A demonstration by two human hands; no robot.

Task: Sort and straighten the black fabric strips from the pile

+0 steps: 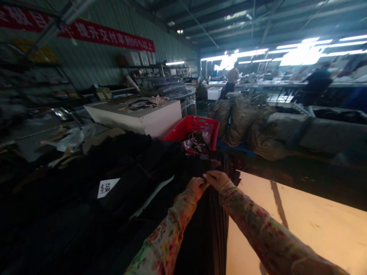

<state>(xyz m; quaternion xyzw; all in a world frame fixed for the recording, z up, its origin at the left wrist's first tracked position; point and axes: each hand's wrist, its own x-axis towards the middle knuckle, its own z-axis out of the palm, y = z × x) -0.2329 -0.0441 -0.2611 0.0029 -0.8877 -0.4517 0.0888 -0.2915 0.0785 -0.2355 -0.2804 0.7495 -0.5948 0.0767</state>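
Note:
My left hand (197,186) and my right hand (217,179) meet close together over a stack of black fabric (212,229). Both have their fingers pinched at the dark cloth near the stack's far end. Layered edges of the stack show along its right side. Floral sleeves cover both forearms. To the left lies a heap of black fabric (120,160), and on it rests a white paper label (107,187) with handwriting. A pale strip (155,194) shows between the dark folds. What lies right between the fingertips is too dark to make out fully.
A red plastic crate (210,133) with small bagged items stands beyond the stack. Behind the heap is a pale cabinet (160,118). The tan tabletop (315,217) extends to the right. Large wrapped sacks (239,118) stand farther back, and people work at distant tables.

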